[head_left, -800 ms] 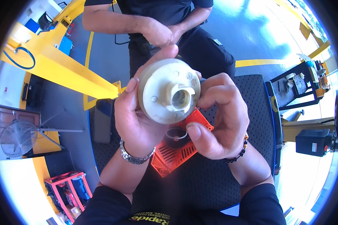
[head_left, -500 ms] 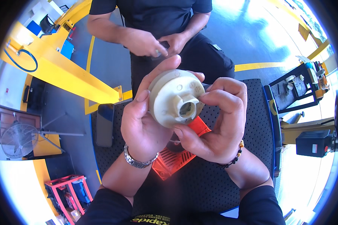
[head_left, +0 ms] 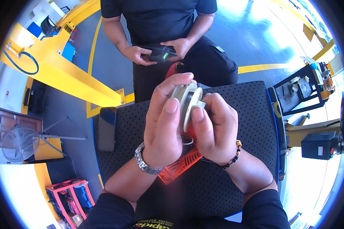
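A pale cream plastic disc part (head_left: pixel 189 107), now seen edge-on with its hub to the right, is held between both my hands above a black perforated mat (head_left: pixel 252 118). My left hand (head_left: pixel 162 129) grips it from the left, fingers curled over its upper side. My right hand (head_left: pixel 218 133) is closed on its right side, thumb pressed near the hub. Below my hands an orange slotted plastic housing (head_left: pixel 179 166) lies on the mat, partly hidden by them, with part of a dark round piece showing.
A phone (head_left: pixel 107 128) lies at the mat's left. A co-worker (head_left: pixel 160 23) opposite holds a black device (head_left: pixel 159 53) with a green light; a red object (head_left: pixel 172 70) sits below it. Around are a yellow post (head_left: pixel 65 76), a fan (head_left: pixel 21 143) and a black cart (head_left: pixel 302 87).
The disc has turned from facing me to edge-on, and my hands have drawn closer together around it. The co-worker's hands moved apart, showing the black device between them.
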The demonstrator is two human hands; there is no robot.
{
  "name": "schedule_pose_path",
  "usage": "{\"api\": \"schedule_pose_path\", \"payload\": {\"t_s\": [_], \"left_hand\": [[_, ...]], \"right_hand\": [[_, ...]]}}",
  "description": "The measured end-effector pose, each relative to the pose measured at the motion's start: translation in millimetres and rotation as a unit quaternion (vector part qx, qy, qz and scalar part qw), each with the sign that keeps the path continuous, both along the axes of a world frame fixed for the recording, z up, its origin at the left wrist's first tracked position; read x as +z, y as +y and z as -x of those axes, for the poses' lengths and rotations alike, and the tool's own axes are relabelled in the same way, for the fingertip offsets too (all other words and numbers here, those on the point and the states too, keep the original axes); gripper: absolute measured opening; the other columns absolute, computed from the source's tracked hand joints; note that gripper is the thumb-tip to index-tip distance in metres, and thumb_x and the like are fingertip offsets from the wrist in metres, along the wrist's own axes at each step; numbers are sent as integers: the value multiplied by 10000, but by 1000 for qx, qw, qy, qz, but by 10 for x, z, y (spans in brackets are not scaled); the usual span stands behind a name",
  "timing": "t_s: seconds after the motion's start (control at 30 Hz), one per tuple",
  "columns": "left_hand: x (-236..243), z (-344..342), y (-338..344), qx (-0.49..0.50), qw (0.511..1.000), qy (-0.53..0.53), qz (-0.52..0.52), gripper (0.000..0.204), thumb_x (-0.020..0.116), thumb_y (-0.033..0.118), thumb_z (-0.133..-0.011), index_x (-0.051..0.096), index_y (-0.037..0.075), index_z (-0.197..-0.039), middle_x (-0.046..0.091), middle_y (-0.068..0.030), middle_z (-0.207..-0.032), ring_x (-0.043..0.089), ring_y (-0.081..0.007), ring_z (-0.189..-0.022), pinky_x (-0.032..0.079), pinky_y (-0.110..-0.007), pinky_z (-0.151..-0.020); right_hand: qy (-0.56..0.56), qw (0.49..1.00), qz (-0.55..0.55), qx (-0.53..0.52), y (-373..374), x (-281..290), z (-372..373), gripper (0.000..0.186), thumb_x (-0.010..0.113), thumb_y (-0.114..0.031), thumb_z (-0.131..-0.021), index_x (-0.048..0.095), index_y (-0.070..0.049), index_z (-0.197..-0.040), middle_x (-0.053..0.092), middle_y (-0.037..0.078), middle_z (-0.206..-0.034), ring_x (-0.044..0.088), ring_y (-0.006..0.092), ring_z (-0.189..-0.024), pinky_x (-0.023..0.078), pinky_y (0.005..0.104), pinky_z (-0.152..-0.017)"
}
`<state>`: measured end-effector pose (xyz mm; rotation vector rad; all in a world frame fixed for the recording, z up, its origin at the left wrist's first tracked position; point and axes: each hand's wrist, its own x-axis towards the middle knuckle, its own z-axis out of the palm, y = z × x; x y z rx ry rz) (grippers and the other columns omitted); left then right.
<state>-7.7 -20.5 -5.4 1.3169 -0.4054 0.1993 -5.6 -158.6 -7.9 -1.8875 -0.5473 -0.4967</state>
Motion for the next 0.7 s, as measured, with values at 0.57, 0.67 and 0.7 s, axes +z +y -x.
{"api": "schedule_pose_path", "payload": {"t_s": [0.57,0.67,0.7], "left_hand": [[95,-94,182,-174,917,105,343,615,207,521,-1047,405,73,-1418,499,-288,-1317,608,-448,-1113,626,-460,-739],[80,-77,181,-209,907,82,357,627,207,542,-1041,388,83,-1428,456,-300,-1360,569,-493,-1163,627,-499,-757],[55,-101,217,-222,908,73,349,632,217,550,-1037,383,86,-1433,450,-301,-1365,562,-500,-1169,623,-507,-763]], "right_hand": [[135,965,-222,38,-370,80,-245,375,545,-332,-932,567,42,-944,582,92,-838,566,151,-680,441,264,-610],[160,957,-230,75,-400,118,-303,423,536,-360,-934,576,56,-994,584,91,-902,559,131,-732,443,248,-653],[162,953,-234,101,-390,142,-319,383,533,-333,-942,565,49,-928,572,97,-936,549,128,-748,438,250,-659]]}}
